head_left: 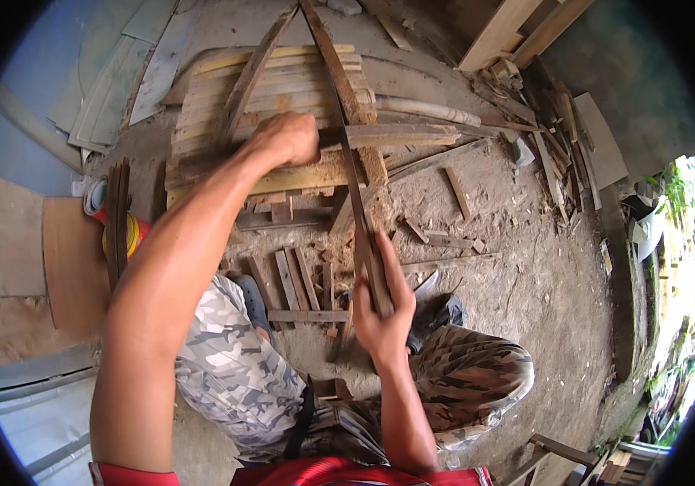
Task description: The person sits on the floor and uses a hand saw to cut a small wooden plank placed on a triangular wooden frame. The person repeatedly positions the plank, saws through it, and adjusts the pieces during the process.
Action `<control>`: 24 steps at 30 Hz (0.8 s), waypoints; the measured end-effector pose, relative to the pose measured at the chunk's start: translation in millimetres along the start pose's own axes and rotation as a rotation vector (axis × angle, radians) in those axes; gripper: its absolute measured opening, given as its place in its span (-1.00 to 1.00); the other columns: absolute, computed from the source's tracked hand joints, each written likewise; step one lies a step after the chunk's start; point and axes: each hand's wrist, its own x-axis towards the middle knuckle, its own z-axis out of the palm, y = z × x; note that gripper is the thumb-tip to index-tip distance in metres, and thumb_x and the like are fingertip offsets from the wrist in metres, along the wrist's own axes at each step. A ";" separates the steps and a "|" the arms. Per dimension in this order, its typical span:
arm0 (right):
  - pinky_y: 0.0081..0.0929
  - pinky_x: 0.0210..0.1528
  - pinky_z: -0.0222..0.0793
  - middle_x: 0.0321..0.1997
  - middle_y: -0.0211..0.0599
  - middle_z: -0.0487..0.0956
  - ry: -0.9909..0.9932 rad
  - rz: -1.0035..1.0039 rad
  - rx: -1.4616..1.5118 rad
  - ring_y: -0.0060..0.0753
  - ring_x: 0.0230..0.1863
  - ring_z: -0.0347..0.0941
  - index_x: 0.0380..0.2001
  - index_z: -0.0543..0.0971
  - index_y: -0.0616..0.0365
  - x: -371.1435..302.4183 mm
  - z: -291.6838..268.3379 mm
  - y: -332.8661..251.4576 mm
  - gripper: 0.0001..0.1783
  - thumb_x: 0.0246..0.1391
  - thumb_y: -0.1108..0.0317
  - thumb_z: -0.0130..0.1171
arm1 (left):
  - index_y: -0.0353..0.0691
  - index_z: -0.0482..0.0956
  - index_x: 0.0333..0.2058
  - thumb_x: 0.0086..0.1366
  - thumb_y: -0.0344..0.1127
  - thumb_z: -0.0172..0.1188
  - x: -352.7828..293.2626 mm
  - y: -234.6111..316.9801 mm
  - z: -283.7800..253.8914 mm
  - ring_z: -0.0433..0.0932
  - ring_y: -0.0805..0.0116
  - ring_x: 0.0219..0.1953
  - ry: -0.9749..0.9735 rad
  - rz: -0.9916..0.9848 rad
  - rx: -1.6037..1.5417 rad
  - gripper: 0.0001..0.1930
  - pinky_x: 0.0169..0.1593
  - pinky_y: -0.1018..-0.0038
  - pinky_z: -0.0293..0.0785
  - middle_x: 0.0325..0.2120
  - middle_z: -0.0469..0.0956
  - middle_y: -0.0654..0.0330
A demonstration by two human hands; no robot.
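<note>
My right hand (385, 316) is wrapped round the wooden handle of a long, narrow tool that looks like a handsaw (352, 180). Its dark blade, seen almost edge-on, runs away from me across a rough wooden strip (402, 136). Left of the blade, my left hand (289, 139) is closed in a fist on this strip, which lies crosswise over a low bench of wooden slats (234, 91). Sawdust coats the bench's right end (372, 164). The fingers' undersides are hidden. Two longer timbers (248, 81) slant toward each other at the far side.
Short wood offcuts (303, 279) lie on the dirt floor between my feet and the bench. Scrap boards (558, 154) line the wall at right. Panels (80, 259) lean at left, near a red and yellow container (133, 232). A pale pipe (428, 109) lies beyond the bench.
</note>
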 end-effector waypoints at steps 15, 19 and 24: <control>-0.64 -0.35 0.47 -0.24 0.04 0.69 -0.083 0.189 -0.181 -0.45 -0.45 0.66 0.24 0.40 0.38 -89.0 -80.9 -92.2 -0.30 -0.08 0.64 0.18 | -0.39 0.54 -0.44 0.21 -0.50 0.16 -6.8 7.2 0.1 0.32 0.44 -0.61 0.025 0.036 0.073 -0.93 -0.55 0.42 0.33 -0.58 0.43 0.18; -0.62 -0.39 0.48 -0.21 0.09 0.69 -0.098 0.094 -0.208 -0.35 -0.48 0.67 0.22 0.39 0.45 -117.7 -101.5 -95.2 -0.28 -0.14 0.67 0.19 | -0.32 0.48 -0.60 0.08 -0.54 0.19 1.2 2.4 7.2 0.23 0.46 -0.71 0.079 0.116 -0.010 -0.88 -0.65 0.46 0.18 -0.72 0.33 0.26; -0.60 -0.35 0.50 -0.24 0.04 0.70 -0.045 0.009 -0.252 -0.35 -0.44 0.69 0.24 0.39 0.42 -94.7 -83.9 -84.4 -0.29 -0.10 0.65 0.18 | -0.20 0.36 -0.78 -0.12 -0.57 0.21 9.0 -15.7 13.7 0.08 0.45 -0.84 0.162 0.282 -0.069 -0.77 -0.73 0.43 -0.03 -0.88 0.15 0.33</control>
